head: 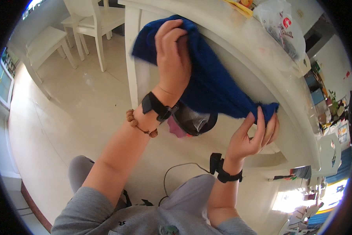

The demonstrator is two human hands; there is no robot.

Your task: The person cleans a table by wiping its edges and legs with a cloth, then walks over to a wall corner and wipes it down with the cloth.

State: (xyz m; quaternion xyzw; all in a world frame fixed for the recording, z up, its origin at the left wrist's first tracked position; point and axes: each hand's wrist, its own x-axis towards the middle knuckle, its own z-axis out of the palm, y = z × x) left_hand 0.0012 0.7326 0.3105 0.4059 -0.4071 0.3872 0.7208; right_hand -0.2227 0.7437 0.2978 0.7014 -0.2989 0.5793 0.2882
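A dark blue cloth (205,70) is stretched in front of the side of a white table. My left hand (174,57) grips its upper part with the fingers curled over it, near the table's edge. Farther right, my right hand (253,135) pinches the bunched lower end between thumb and fingers. Between the hands the fabric hangs in long folds. I cannot tell whether it touches the table's side panel. Each wrist wears a black strap, and a beaded bracelet (132,118) is on the left one.
The table's pale top (240,38) carries a white plastic bag (281,29) with printing. A dark container (193,119) and something pink (175,127) are on the floor below the cloth, partly hidden. White chairs (96,22) stand at the upper left. A thin black cable (176,166) crosses near my legs.
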